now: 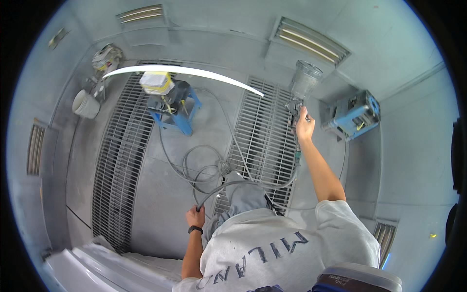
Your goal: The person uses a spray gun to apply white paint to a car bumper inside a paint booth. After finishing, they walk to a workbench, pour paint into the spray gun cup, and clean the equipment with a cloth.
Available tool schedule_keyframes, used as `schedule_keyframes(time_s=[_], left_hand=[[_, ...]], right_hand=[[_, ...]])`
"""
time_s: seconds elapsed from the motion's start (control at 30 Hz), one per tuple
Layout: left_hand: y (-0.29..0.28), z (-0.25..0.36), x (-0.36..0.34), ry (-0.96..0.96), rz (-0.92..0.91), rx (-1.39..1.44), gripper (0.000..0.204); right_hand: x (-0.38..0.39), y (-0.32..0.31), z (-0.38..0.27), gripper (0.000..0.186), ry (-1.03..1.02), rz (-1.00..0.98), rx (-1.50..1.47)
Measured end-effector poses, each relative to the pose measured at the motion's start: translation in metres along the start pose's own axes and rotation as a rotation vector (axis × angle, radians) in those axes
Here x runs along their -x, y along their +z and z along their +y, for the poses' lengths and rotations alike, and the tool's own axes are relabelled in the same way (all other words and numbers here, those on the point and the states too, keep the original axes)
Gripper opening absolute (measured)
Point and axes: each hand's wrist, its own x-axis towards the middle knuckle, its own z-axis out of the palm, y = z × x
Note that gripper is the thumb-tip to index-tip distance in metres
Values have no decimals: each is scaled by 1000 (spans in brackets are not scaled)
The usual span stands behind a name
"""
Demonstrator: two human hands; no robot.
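Observation:
My right hand (305, 124) is closed round a spray gun (295, 107) with a clear cup (307, 78) on top, held out to my right over a floor grate. A hose runs down from the gun. My left hand (195, 216) grips that grey hose (228, 185) low at my left side. Ahead and left, a long, narrow, curved white strip (204, 74) lies across a yellow-and-white masked block (155, 82) on a blue stool (182, 121). The strip's right end is short of the spray gun.
Coiled hose (192, 163) lies ahead of my feet, between two floor grates (116, 170). A white bucket (85, 104) and wrapped items (107, 58) stand at the back left. A blue-and-grey stool (352, 114) stands at the right wall. White panels (82, 272) sit at the lower left.

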Motion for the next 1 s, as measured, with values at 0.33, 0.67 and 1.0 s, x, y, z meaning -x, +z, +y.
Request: schedule_keyframes(time_s=[0.33, 0.67, 1.0], left_hand=[[-93, 66, -249, 447, -138, -225, 29], [-157, -20, -421, 718, -143, -155, 27], [-289, -239, -615, 570, 23, -40, 39]], right_hand=[[-110, 80, 49, 74, 236, 108, 243], [-66, 208, 42, 74, 321, 249, 282], [90, 540, -102, 72, 241, 24, 341]])
